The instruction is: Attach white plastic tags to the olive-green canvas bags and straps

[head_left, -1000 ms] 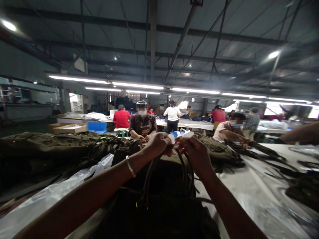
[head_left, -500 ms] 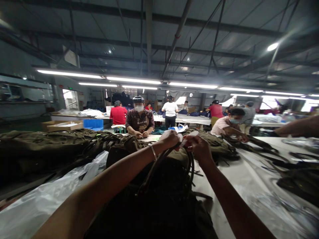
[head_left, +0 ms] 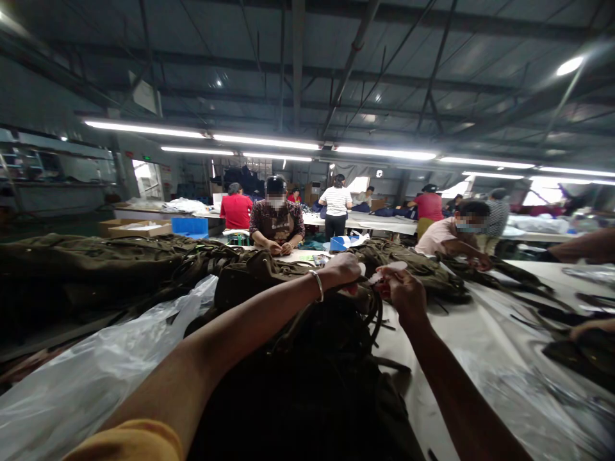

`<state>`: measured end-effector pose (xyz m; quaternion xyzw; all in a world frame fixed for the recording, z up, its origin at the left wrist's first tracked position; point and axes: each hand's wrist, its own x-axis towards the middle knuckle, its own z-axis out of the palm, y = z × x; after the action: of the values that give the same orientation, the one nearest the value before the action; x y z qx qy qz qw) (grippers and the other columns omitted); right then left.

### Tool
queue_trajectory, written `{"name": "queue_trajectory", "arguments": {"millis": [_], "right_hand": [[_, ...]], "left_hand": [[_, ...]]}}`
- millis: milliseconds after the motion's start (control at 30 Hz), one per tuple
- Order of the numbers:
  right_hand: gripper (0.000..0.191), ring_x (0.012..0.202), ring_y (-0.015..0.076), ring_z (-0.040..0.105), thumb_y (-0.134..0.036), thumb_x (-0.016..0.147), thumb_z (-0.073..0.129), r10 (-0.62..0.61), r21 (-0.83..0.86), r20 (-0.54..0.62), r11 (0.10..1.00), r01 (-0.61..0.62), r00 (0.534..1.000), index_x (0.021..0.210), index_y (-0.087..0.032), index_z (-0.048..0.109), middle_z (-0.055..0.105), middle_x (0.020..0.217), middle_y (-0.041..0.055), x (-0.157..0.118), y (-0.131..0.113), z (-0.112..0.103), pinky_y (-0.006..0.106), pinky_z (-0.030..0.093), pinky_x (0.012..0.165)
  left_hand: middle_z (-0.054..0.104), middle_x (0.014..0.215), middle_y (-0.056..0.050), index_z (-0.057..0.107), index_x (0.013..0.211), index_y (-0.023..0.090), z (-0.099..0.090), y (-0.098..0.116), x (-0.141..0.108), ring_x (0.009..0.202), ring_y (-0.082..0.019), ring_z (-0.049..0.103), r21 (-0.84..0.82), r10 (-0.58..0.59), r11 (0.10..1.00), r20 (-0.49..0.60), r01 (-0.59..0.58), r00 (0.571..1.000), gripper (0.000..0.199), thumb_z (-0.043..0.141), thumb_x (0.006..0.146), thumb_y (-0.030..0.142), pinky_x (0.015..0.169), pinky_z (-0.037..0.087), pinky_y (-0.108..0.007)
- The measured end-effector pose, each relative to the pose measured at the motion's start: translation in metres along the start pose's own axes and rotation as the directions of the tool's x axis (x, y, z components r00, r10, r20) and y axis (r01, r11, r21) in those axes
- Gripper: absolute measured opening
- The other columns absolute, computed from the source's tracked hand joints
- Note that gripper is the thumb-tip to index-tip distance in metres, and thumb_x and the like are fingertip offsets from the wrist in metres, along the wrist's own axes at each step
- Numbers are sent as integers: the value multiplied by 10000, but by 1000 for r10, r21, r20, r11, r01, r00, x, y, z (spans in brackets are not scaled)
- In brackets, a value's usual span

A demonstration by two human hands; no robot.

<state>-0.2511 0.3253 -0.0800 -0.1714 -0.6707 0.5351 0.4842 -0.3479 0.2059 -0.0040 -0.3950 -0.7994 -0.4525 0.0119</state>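
A dark olive bag [head_left: 298, 390] lies right in front of me, its near side deep in shadow. Over its top, my left hand [head_left: 342, 270] has its fingers closed, with a small white piece [head_left: 362, 269] showing at the fingertips. My right hand [head_left: 406, 291] faces it a short gap away, pinching a translucent white strip [head_left: 393, 267]. What exactly these white pieces are is too small to tell. Dark handles [head_left: 376, 323] of the bag hang just below my hands; whether either hand touches them is unclear.
Clear plastic sheeting [head_left: 120, 349] lies to the left beside more olive bags [head_left: 96, 269]. Another bag [head_left: 423, 272] sits beyond my right hand on the white table [head_left: 461, 326]. Co-workers [head_left: 276, 224] sit across the table; another person's hand [head_left: 593, 328] is at far right.
My hands have drawn slightly apart, and the bag's handle has sunk lower beneath them. The whole view has shifted a little, bringing a yellow sleeve into sight on my left arm.
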Motion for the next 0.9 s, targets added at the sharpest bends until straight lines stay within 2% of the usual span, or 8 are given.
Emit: {"name": "queue_trajectory", "arguments": {"millis": [100, 200, 300, 367, 500, 667, 800, 900], "right_hand": [[278, 595, 209, 665, -369, 758, 597, -39, 65, -8, 997, 40, 999, 913, -178, 727, 736, 723, 65, -2, -8, -2, 297, 495, 501], [247, 614, 183, 663, -352, 752, 615, -91, 153, -9, 984, 91, 996, 897, -181, 716, 741, 773, 53, -7, -27, 0, 269, 490, 497], [200, 589, 148, 639, -332, 751, 628, -147, 251, 8, 958, 140, 989, 859, -182, 703, 717, 733, 24, -12, -58, 6, 240, 476, 492], [177, 591, 128, 627, -334, 765, 641, -197, 315, 47, 933, 173, 979, 847, -188, 699, 710, 737, 11, -15, -82, 11, 227, 477, 511], [196, 613, 108, 614, -385, 786, 697, -276, 420, 168, 888, 184, 946, 849, -199, 688, 716, 795, 7, -24, -116, 20, 237, 502, 582], [241, 542, 105, 564, -392, 755, 745, -209, 445, 302, 894, 57, 930, 817, -196, 619, 677, 711, -5, -37, -109, 21, 247, 471, 543], [312, 502, 99, 529, -460, 769, 737, -129, 385, 384, 923, -32, 914, 797, -190, 585, 661, 675, 1, -49, -96, 13, 233, 412, 498], [359, 497, 95, 519, -514, 764, 730, -81, 336, 425, 939, -74, 901, 814, -190, 585, 672, 701, 5, -57, -95, 6, 233, 400, 497]], "left_hand": [[683, 983, -40, 671, 1016, 130, 2, 5, -2, 826, -178, 670, 61, -5, 998, 181, -7, 984, 251, 616, 971, 371, 729, 588, -318], [682, 899, -20, 669, 973, 136, -11, 9, -7, 743, -148, 658, 70, 26, 997, 241, -44, 970, 278, 582, 989, 400, 678, 579, -290], [662, 750, 10, 660, 893, 130, -35, 18, -16, 617, -118, 632, 54, 87, 993, 219, -101, 972, 330, 558, 1000, 425, 602, 555, -261], [649, 658, 24, 644, 847, 131, -51, 26, -24, 543, -111, 627, 35, 133, 989, 182, -142, 974, 304, 554, 1002, 377, 547, 528, -241], [682, 622, 12, 609, 814, 159, -69, 31, -43, 530, -128, 680, -14, 210, 978, 97, -209, 973, 197, 528, 965, 256, 485, 471, -192], [644, 578, 17, 608, 814, 153, -69, 19, -62, 507, -140, 661, -27, 212, 977, 24, -211, 977, 171, 573, 942, 261, 466, 467, -206], [623, 677, 28, 625, 827, 135, -64, 16, -72, 600, -118, 618, -6, 213, 977, -31, -214, 976, 240, 618, 962, 334, 591, 527, -260], [615, 702, 23, 622, 818, 137, -61, 17, -77, 637, -123, 609, -6, 217, 976, -31, -217, 976, 286, 608, 970, 379, 634, 528, -278]]}}
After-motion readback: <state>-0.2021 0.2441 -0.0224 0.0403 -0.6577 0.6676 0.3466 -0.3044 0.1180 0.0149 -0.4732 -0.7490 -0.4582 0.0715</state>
